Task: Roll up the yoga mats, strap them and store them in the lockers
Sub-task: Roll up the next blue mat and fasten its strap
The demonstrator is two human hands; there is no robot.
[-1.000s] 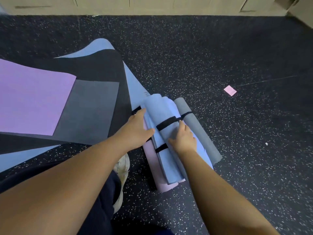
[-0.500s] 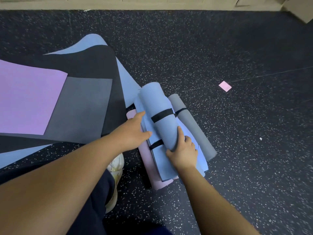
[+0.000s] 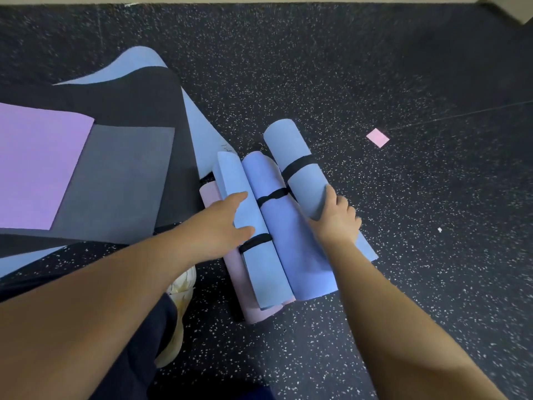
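Several rolled mats lie side by side on the dark speckled floor. My right hand (image 3: 334, 220) grips the near end of a light blue rolled mat (image 3: 297, 166) with a black strap, held at the right of the pile. Next to it lies a deeper blue roll (image 3: 285, 241) with a black strap. Left of that is another light blue strapped roll (image 3: 253, 255), on which my left hand (image 3: 219, 226) rests with its fingers spread. A pink roll (image 3: 245, 301) lies underneath at the left.
Unrolled mats overlap on the left: purple (image 3: 37, 166), grey (image 3: 115, 180), black (image 3: 138, 93) and light blue (image 3: 199, 131). A small pink square (image 3: 377, 137) lies on the floor to the right. My shoe (image 3: 178, 298) is near the pile. A beige base runs along the top edge.
My right hand has moved the top light blue roll off the pile to its right side, uncovering the deeper blue roll. My left hand has stayed on the left roll.
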